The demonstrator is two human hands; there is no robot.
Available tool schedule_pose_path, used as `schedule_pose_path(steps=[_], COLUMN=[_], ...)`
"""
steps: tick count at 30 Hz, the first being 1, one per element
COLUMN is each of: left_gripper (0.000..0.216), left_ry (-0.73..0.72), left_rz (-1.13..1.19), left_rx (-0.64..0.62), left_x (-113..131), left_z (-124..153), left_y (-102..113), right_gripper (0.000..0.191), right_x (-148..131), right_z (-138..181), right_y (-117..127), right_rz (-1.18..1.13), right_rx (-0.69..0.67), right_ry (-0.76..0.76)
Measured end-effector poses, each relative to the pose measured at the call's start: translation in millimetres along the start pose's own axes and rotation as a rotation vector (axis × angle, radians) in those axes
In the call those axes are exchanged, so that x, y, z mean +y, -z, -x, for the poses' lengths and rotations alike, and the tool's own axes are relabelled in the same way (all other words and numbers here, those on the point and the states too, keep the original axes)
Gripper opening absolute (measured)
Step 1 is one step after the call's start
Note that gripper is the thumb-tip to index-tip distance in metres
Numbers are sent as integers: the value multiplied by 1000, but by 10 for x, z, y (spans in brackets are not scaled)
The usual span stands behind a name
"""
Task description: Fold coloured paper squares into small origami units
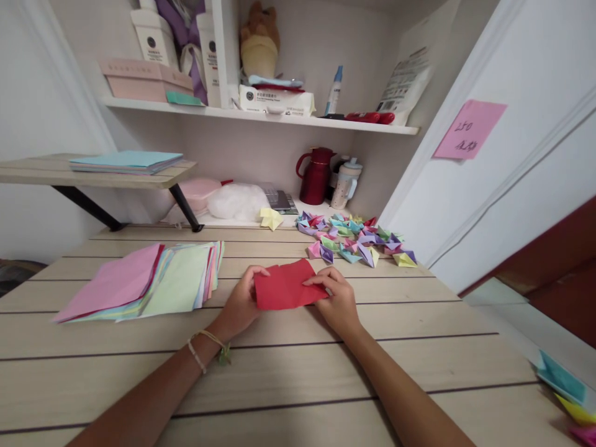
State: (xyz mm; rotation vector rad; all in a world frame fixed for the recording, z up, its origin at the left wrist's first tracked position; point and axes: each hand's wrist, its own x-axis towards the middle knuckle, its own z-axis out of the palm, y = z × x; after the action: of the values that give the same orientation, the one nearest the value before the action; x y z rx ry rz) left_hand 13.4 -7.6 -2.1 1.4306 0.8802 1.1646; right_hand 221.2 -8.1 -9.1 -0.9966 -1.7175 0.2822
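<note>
Gripping red paper (283, 288) at opposite ends: left hand (243, 299) and right hand (338, 301), both partly curled.

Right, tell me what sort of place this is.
Probably a desk nook in a home: a wooden-looking table stands against a white shelf unit with a plush toy and a red jug in it.

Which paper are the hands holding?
The red paper, between the left hand and right hand; the pink sheet and pale green sheet lie left of it, in neither hand.
</note>
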Motion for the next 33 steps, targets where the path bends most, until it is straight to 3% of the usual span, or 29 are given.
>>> schedule_pose_path(steps=[5,8,12,16,20,25,29,31,33], left_gripper=[21,13,14,26,32,29,37,36,33], left_ry=[-8,-26,-8,49,92,50,1,5,16], left_rz=[-126,-189,-173,-88,-19,-52,52,99,88], left_rx=[-18,65,181,105,102,169,295,310,287], left_x=[-51,-36,20,49,74,66,-4,-2,34], left_z=[1,-21,-42,-38,-23,-33,-64,-66,-53], left_y=[41,56,43,19,-8,-8,30,37,27], right_gripper=[29,32,53,30,31,37,64,59,43], right_x=[-30,-24,13,-2,-47,-43,-71,-93,-111], right_z=[-24,-39,-49,-59,-46,-17,8,13,11], right_y=[10,9,4,-2,-31,-92,-120,-118,-110], right_rz=[-16,-99,-304,-478,-517,-560,-644,-601,-490], right_rx=[10,-44,-154,-199,-166,-94,-80,-97,-115], right_ry=[-98,-225,-363,-418,-518,-542,-540,-501,-433])
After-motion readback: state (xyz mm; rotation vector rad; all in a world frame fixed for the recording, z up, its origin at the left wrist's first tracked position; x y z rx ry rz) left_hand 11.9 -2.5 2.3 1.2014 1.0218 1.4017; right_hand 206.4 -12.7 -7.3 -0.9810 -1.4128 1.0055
